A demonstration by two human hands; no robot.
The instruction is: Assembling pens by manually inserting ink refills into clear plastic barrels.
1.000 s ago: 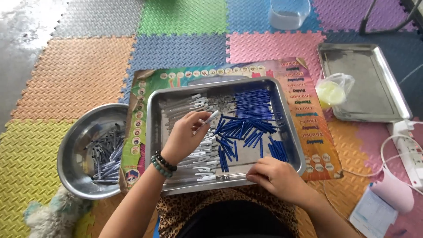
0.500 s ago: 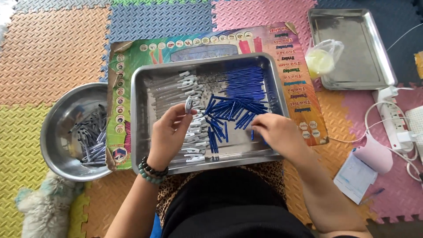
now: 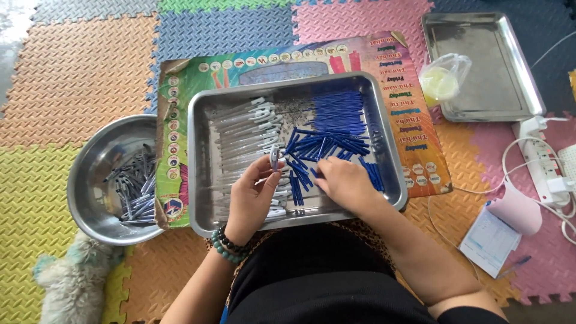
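Clear pen barrel pinched upright between thumb and fingertips of the left hand, just left of frame centre, above the steel tray. Right hand lying palm down in the tray's lower middle, fingers curled onto the loose blue pen parts; whether anything is gripped underneath cannot be told. More blue parts stacked neatly in the tray's upper right, rows of clear barrels filling its left half. Beaded bracelet on the left wrist. Beneath the tray, a colourful printed board lying on the foam-tile floor. At the left edge of the frame, a round steel bowl holding dark grey pen pieces. In the upper right, a second, shallower steel tray with a small clear plastic bag on its left rim. At far right, a white power strip with cables, and a pink-and-white notepad below it. Fluffy pale bundle in the lower left corner.
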